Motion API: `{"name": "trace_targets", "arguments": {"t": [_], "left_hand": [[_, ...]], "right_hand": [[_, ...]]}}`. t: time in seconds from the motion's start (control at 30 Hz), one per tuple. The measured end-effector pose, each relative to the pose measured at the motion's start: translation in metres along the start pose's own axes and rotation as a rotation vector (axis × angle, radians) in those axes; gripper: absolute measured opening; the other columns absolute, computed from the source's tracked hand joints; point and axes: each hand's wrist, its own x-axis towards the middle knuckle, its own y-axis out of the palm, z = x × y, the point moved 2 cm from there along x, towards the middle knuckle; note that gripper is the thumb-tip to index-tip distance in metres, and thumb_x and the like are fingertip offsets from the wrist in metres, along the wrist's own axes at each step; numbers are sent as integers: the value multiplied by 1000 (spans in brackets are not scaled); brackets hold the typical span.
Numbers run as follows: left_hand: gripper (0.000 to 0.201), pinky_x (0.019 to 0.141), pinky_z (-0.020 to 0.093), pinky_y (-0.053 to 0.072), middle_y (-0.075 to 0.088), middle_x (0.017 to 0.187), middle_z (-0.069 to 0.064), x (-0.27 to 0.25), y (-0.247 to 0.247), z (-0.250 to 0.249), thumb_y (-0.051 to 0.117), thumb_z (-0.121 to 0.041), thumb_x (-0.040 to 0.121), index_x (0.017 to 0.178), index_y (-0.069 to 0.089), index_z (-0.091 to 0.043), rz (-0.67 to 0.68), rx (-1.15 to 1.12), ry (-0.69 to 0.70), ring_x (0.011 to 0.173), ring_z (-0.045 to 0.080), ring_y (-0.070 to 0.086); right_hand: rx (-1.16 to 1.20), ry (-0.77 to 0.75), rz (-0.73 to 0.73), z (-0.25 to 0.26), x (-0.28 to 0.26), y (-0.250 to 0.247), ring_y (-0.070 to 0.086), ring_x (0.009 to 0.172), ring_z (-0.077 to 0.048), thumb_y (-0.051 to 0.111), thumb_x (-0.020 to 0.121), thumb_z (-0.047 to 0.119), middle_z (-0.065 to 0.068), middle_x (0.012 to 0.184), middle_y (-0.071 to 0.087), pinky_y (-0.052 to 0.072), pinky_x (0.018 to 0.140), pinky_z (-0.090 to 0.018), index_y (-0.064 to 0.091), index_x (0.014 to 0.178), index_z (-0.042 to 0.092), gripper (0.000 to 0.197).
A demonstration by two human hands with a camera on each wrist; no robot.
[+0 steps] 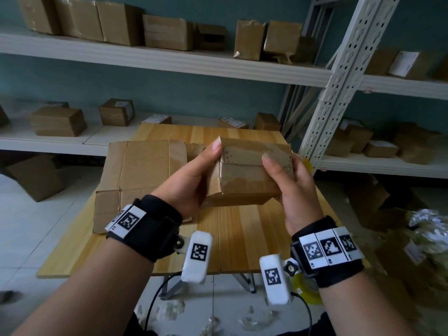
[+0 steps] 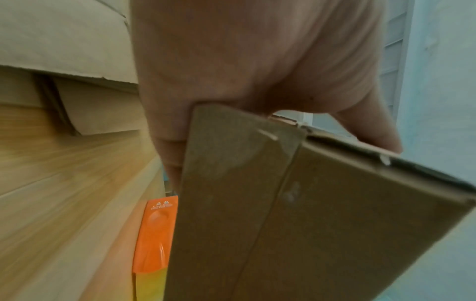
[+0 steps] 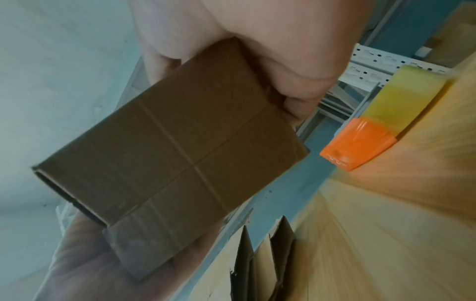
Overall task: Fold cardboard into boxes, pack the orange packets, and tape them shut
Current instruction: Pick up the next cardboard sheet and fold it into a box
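Observation:
Both hands hold a small brown cardboard box (image 1: 244, 180) in the air above the wooden table (image 1: 242, 238). Clear tape runs across its top. My left hand (image 1: 194, 175) grips the left end, thumb on the top edge. My right hand (image 1: 293, 185) grips the right end, thumb on the tape. The left wrist view shows the left hand (image 2: 244, 71) on the box (image 2: 309, 224) and an orange packet (image 2: 154, 234) lying on the table. In the right wrist view the box (image 3: 175, 152) hangs beside an orange and yellow packet (image 3: 365, 138).
A stack of flattened cardboard (image 1: 135, 170) lies on the table's left half. A tape roll (image 1: 306, 288) sits low beside my right wrist. White metal shelves (image 1: 169, 59) with many boxes stand behind, and a shelf post (image 1: 339, 81) rises at the right. Tape scraps litter the floor.

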Motion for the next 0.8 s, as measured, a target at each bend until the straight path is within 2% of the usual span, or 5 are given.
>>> {"name": "trace_targets", "arguments": {"t": [0.1, 0.23, 0.4, 0.6, 0.8], "left_hand": [[95, 102, 48, 59, 67, 142, 17, 1, -2, 2, 92, -67, 61, 138, 68, -19, 21, -44, -6, 130, 36, 66], [102, 90, 43, 64, 71, 136, 18, 3, -1, 4, 97, -67, 46, 131, 72, -17, 26, -79, -59, 119, 34, 73], [116, 98, 47, 60, 63, 143, 25, 9, -10, 4, 96, -69, 49, 143, 64, -9, -102, -45, -28, 127, 42, 65], [103, 105, 53, 54, 66, 139, 20, 6, -12, 11, 107, -38, 49, 139, 67, -9, 44, -296, -74, 120, 36, 68], [74, 104, 48, 54, 77, 118, 13, 5, -8, 15, 107, -29, 54, 120, 80, -10, 121, -426, -26, 103, 27, 77]], "right_hand": [[6, -28, 11, 1, -3, 1, 75, 106, -14, 81, 74, 44, 8, 114, 78, 62, 93, -36, 63, 121, 33, 52], [24, -34, -29, -1, -1, 1, 75, 107, -16, 86, 81, 44, 4, 116, 78, 61, 95, -42, 64, 126, 28, 53], [48, -29, -81, -4, 3, -3, 75, 108, -16, 84, 75, 46, 4, 115, 78, 59, 100, -50, 65, 126, 28, 57], [35, -2, -12, 0, -1, 1, 75, 108, -18, 87, 78, 50, 1, 117, 78, 59, 101, -49, 64, 127, 27, 59], [83, 48, 47, -3, -4, 6, 75, 110, -19, 74, 83, 48, 2, 120, 77, 60, 96, -47, 61, 132, 30, 55]]}}
